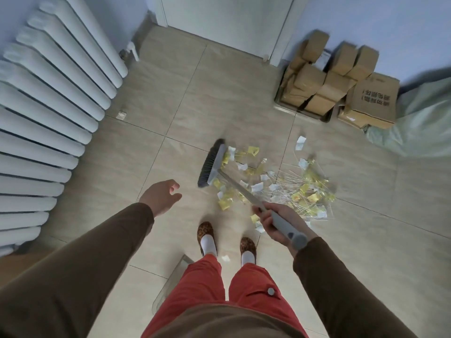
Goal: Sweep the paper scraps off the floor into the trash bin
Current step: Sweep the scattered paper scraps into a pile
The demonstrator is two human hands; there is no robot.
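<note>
Cardboard boxes (336, 81) motion-blurred, green bag (419, 118) cut off right, box print unreadable

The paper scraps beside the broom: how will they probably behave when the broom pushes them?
The paper scraps look small and thin, so they are probably very light and may scatter or flutter. Some may slip under the broom bristles, being flat on the smooth floor. The right hand grips the handle.
</note>
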